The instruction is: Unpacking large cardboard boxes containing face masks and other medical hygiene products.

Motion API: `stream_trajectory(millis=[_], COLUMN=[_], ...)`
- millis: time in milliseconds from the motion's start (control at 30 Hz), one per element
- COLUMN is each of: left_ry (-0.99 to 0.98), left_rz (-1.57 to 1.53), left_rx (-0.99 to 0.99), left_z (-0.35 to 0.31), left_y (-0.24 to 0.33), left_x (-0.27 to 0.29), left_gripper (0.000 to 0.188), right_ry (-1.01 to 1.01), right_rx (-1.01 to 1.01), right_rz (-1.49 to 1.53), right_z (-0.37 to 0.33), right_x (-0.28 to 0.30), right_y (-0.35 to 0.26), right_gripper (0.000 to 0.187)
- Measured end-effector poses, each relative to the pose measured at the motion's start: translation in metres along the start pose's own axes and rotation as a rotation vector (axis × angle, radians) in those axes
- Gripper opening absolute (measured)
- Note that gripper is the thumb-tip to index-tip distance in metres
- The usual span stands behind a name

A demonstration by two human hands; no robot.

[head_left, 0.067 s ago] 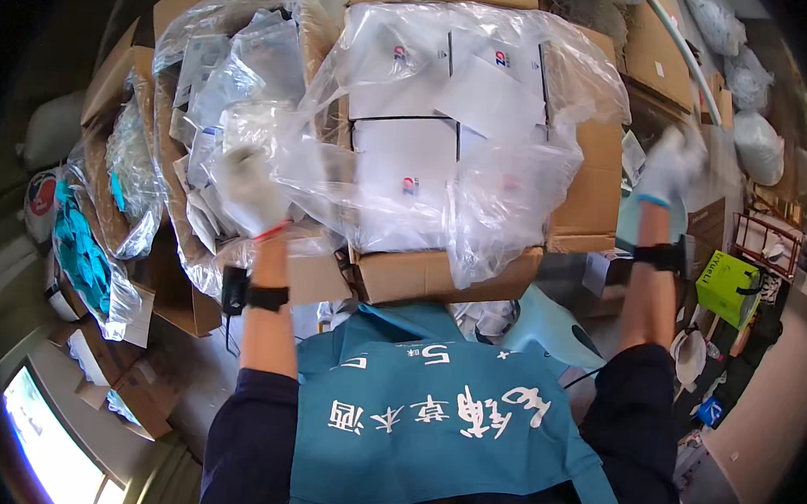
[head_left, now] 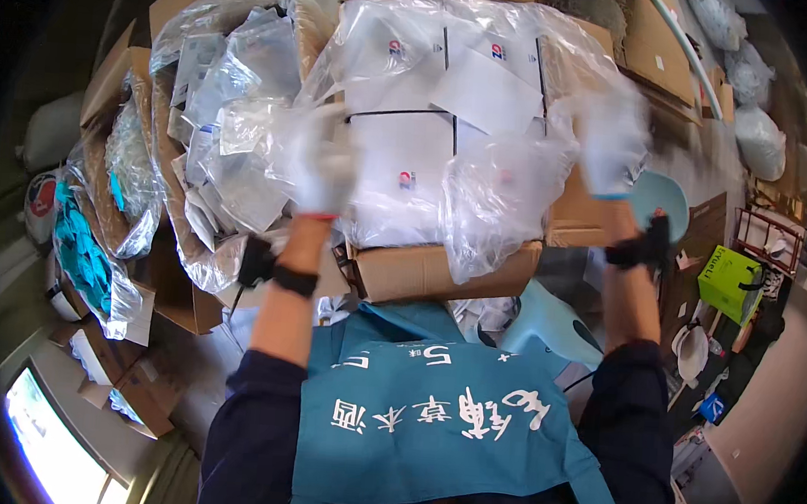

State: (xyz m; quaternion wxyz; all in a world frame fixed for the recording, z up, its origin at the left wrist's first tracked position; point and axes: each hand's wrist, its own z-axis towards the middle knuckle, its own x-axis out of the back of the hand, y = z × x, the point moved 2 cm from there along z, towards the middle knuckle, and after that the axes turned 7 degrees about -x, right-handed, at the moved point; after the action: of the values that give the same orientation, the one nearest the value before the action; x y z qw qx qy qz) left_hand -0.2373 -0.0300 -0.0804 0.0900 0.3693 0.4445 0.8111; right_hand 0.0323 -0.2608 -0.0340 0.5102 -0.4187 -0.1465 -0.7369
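Observation:
A cardboard box (head_left: 448, 278) stands open in front of me, packed with flat white packages (head_left: 397, 178) bearing small printed marks. Clear plastic film (head_left: 498, 212) drapes over its contents and rim, and a loose white sheet (head_left: 489, 93) lies on top. My left hand (head_left: 324, 169), in a white glove, is at the box's left edge beside the film. Over the right flap and film edge is my right hand (head_left: 610, 149), gloved likewise. Motion smears the fingers of both, so I cannot tell whether either grips the film.
To the left, a plastic-lined box (head_left: 180, 211) holds clear bags and papers; beyond it lie teal pieces in a bag (head_left: 80, 246). A pale blue stool (head_left: 547, 325) is below the box. At right are a blue round basin (head_left: 658, 203) and a lime-green bag (head_left: 727, 286).
My left hand has moved right, from the left box to the edge of the middle one. My right hand has come inward to the left, over the middle box's right side.

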Motion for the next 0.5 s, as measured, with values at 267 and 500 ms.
stream_trajectory(millis=[267,500], left_ry=[-1.158,-1.307], left_rz=[0.351,0.313], left_rx=[-0.429,-0.391], left_z=[-0.112,-0.21], left_y=[-0.02,-0.001], left_x=[-0.067,0.068], left_gripper=[0.046,0.023], right_ry=[-1.288,-1.49], right_rx=[0.249,-0.339], right_rz=[0.118,-0.395], right_z=[-0.117,-0.269], right_x=[-0.031,0.16], right_y=[-0.06,0.098], right_gripper=[0.028,0.029])
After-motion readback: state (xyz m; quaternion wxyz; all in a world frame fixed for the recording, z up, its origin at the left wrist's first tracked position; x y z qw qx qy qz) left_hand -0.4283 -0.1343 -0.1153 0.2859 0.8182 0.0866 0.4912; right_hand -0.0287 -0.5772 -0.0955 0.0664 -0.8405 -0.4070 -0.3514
